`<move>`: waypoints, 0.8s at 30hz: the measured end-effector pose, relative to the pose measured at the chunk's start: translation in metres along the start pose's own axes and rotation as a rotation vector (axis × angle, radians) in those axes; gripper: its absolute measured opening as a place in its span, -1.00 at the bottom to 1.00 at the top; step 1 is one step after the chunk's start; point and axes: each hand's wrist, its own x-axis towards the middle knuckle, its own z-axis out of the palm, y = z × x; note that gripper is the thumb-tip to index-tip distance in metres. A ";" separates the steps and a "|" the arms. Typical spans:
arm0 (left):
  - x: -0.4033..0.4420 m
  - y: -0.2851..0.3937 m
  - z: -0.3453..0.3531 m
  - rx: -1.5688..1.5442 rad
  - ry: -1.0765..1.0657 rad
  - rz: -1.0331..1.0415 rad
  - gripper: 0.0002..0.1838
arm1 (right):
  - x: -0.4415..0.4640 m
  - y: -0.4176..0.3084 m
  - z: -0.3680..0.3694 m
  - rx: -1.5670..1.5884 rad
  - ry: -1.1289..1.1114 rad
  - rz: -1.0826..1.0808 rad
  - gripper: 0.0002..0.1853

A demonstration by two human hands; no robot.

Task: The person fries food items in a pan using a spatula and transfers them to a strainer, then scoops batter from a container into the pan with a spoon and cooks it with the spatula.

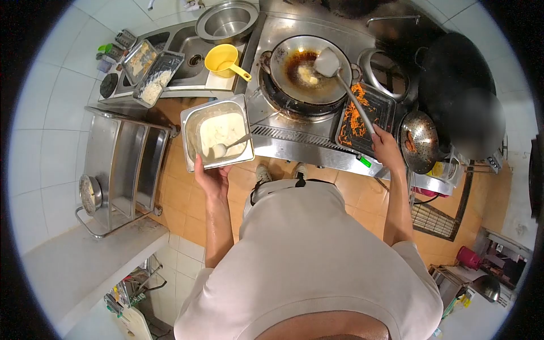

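My left hand (212, 180) grips the lower edge of a square metal container (190, 139). Inside it is a creamy white mixture (221, 126), with a spoon (220, 149) resting in it. My right hand (387, 150) is closed around the handle of a wok spatula (327, 62), whose broad blade reaches into a wok (279, 71) on the stove. Dark brown liquid and a pale yellowish lump (307, 76) lie at the wok's bottom, beside the blade. Beneath the spatula's handle sits a black tray (386, 106) holding orange shreds (355, 116).
A yellow ladle-like scoop (222, 60) and a metal basin (226, 21) stand by the sink at left. Trays with pale food (154, 88) lie near it. A perforated strainer (419, 141) is right of my right hand. A metal trolley (122, 164) stands left.
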 end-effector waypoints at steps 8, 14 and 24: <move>0.000 0.001 0.001 -0.026 0.000 0.008 -0.29 | -0.014 -0.017 -0.025 0.350 -0.108 0.214 -0.53; 0.001 0.002 0.003 -0.014 0.003 0.009 -0.30 | -0.006 -0.008 -0.022 0.164 0.041 0.067 -0.52; 0.001 0.001 0.003 -0.012 0.005 0.004 -0.30 | -0.019 -0.017 -0.007 0.150 -0.032 0.134 -0.54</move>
